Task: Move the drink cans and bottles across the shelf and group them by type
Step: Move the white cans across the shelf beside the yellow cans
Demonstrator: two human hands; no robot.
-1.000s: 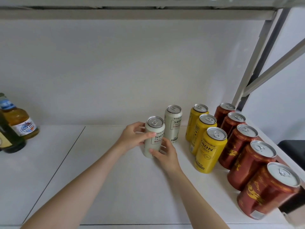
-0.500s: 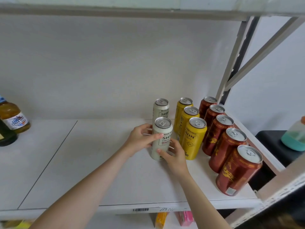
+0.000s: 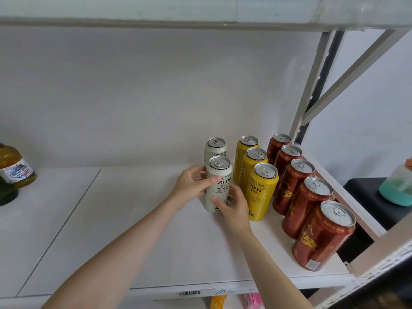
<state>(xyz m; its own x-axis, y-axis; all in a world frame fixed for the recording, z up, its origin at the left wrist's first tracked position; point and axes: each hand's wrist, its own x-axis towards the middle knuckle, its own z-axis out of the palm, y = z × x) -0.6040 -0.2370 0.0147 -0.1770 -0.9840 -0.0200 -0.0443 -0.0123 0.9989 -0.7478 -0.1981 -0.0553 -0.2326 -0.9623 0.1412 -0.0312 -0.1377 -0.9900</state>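
The person is gripping the front white can (image 3: 219, 181) with both hands on the white shelf (image 3: 133, 230). The left hand (image 3: 191, 188) is wrapping the can's left side, its thumb lying across the printed label and its fingers curling behind. The right hand (image 3: 234, 208) is holding the lower right side, its thumb pressing on the front near the base and its fingers curling round into the narrow gap beside the front yellow can (image 3: 262, 192). The held can is standing upright, right of the shelf's middle, with its base at the shelf surface; whether it is resting there or just raised cannot be told.

The rear white can (image 3: 215, 148) is standing just behind it, near the back wall. The front yellow can is heading a row of three, with the middle yellow can (image 3: 254, 161) and the rear yellow can (image 3: 246, 146) lining up behind it. Further right, a row of five red cans (image 3: 308, 204) is running from the back wall to the shelf's front edge.

At the far left edge, well apart from the cans, an amber bottle (image 3: 15, 168) is standing beside a dark green bottle (image 3: 6, 192). A barcode label (image 3: 189, 293) is showing on the shelf's front lip. Beyond the shelf's right side, a teal container (image 3: 398, 188) is sitting on a dark surface.
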